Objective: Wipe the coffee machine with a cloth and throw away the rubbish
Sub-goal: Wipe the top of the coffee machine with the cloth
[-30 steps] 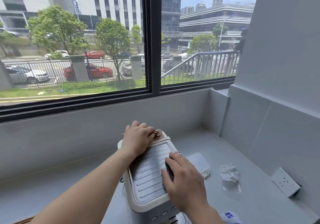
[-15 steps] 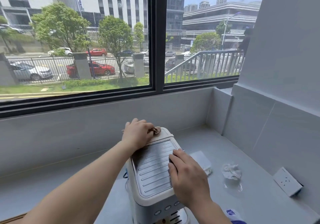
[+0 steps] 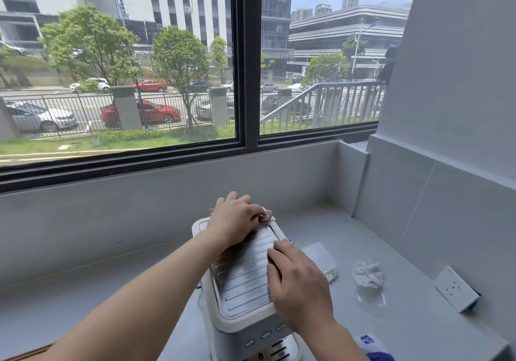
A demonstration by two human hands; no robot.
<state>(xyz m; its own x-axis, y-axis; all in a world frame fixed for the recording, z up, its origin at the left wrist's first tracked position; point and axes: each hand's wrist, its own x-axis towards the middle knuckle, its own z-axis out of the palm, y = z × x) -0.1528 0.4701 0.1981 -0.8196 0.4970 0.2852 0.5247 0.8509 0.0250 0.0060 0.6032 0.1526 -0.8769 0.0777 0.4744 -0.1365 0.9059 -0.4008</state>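
- A brown cloth point(image 3: 264, 216) is pressed under the left hand point(image 3: 237, 218) at the coffee machine's point(image 3: 243, 277) back edge.
- The right hand point(image 3: 298, 285) is laid flat, open, on the machine's top.
- Crumpled rubbish point(image 3: 368, 274) is seen right of the machine on the surface point(image 3: 405, 327).

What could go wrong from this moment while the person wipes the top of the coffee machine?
1. The left hand presses the cloth at the far edge of the coffee machine; a strong push could slide the machine toward the wall, though the right hand steadies it.
2. The crumpled tissue and the clear wrapper lie on the counter beside the machine; a sweeping arm could knock them further away.
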